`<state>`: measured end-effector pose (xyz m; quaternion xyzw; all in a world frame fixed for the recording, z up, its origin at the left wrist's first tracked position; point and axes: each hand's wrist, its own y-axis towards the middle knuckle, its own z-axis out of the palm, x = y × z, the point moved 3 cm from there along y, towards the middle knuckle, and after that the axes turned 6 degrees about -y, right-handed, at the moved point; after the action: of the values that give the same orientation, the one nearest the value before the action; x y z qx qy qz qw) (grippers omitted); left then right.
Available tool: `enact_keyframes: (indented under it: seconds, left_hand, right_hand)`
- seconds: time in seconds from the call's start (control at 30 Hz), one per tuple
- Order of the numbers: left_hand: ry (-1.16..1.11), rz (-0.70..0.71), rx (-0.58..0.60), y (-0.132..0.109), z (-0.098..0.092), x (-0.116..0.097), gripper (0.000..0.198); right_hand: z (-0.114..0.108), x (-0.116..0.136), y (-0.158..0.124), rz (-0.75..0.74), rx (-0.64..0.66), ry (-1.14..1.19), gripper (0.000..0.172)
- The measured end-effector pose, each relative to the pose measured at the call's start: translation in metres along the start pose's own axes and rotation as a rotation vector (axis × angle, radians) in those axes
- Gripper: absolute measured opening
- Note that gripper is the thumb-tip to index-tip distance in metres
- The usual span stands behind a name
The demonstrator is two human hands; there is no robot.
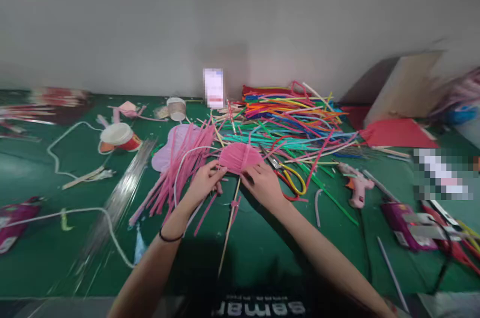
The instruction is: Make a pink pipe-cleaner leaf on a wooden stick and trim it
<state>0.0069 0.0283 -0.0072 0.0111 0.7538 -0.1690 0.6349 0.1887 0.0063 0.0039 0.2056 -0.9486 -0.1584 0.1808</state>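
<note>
A pink, rounded fan-shaped piece, seemingly built from fuzzy pipe cleaners laid side by side, is held between both hands above the green table. My left hand pinches its lower left edge, and my right hand grips its lower right. Below the piece a thin wooden stick points toward me, with a short pink pipe cleaner crossing it. Just left of my left hand lies a loose bundle of pink pipe cleaners, partly over a lilac sheet. Scissors with yellow and red handles rest right of my right hand.
Many coloured pipe cleaners are heaped behind the hands. A pink glue gun and a purple box lie to the right. Leftward are thin wires, a paper cup and a white cord. A phone stands against the wall.
</note>
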Motion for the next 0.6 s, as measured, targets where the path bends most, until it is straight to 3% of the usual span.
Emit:
enact_keyframes:
  seconds: [0.07,0.17,0.23,0.3,0.37,0.47,0.53,0.6]
  left_hand:
    - [-0.015,0.005,0.011,-0.001,0.002,0.001,0.039]
    - [0.023,0.056,-0.008,-0.004,-0.001,-0.01,0.04]
    - [0.094,0.116,-0.049,-0.011,-0.007,-0.03,0.041]
    - [0.223,0.199,-0.129,-0.024,-0.013,-0.057,0.041]
    - [0.456,0.332,-0.171,-0.041,-0.009,-0.085,0.035]
    - [0.933,0.553,-0.266,-0.07,0.017,-0.114,0.032]
    - [1.092,0.686,-0.212,-0.085,0.041,-0.117,0.031]
    - [1.079,0.771,-0.112,-0.096,0.059,-0.112,0.038]
  right_hand:
    - [0.002,0.0,0.0,0.008,0.003,0.008,0.017]
    - [0.0,0.002,0.001,0.116,-0.006,0.219,0.015]
    - [-0.007,0.004,0.003,0.263,-0.018,0.509,0.019]
    - [-0.017,0.007,0.006,0.447,-0.001,0.914,0.037]
    - [-0.029,0.015,0.01,0.551,0.099,1.394,0.047]
    - [-0.051,0.025,0.013,0.56,0.206,1.848,0.051]
    - [-0.06,0.025,0.009,0.618,0.219,1.933,0.037]
    - [-0.061,0.018,0.001,0.712,0.193,1.901,0.022]
